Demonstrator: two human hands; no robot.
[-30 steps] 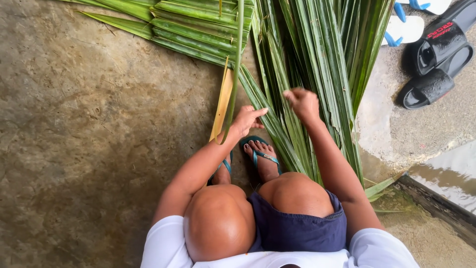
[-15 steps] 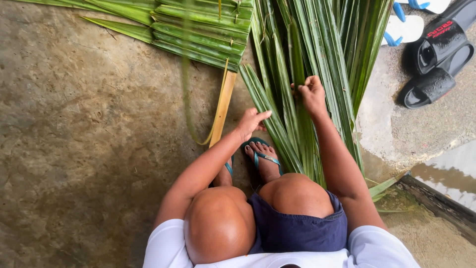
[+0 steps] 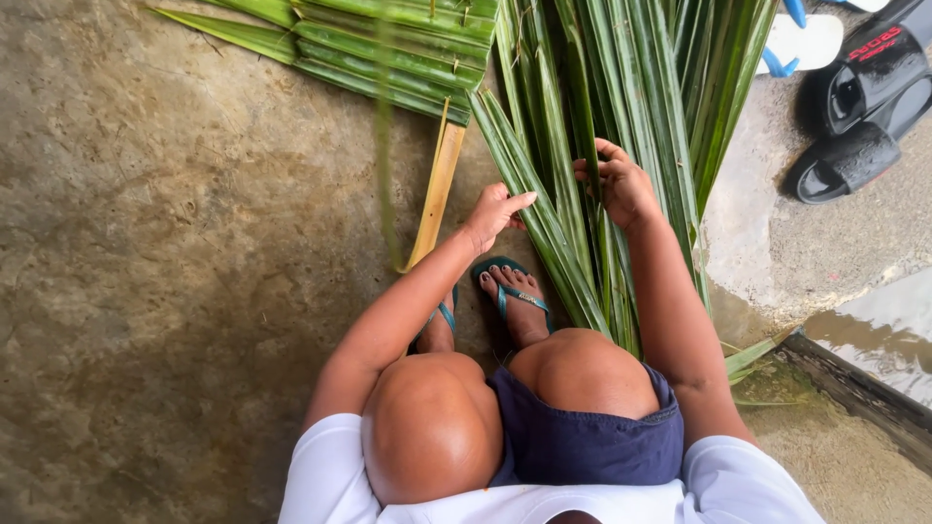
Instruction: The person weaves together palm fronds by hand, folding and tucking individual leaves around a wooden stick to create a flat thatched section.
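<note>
The person squats on a rough concrete floor [image 3: 175, 291], knees bent, and looks down at a big pile of long green palm leaves [image 3: 621, 107]. The leaves fill the top of the view from about 11 o'clock to 1 o'clock, and some run down past the right knee toward 5 o'clock. The right hand [image 3: 621, 189] sits just right of the middle, and its fingers are curled around a few thin leaf strips, pinching them. The left hand [image 3: 493, 215] is just beside it at 9 o'clock from it; its fingers are stretched out flat and it touches the edge of the leaves but does not grab anything. The two hands are close but not touching each other. A pale yellow leaf stalk [image 3: 437, 189] lies on the floor just left of the left hand and points up toward 12 o'clock. One thin green strip [image 3: 386, 146] looks blurry left of the stalk. Two feet in blue-green flip-flops [image 3: 510, 296] rest on the floor under the hands. At 2 o'clock, well apart from the hands, lie black sandals [image 3: 859, 107] and a white flip-flop with blue straps [image 3: 801, 44].
</note>
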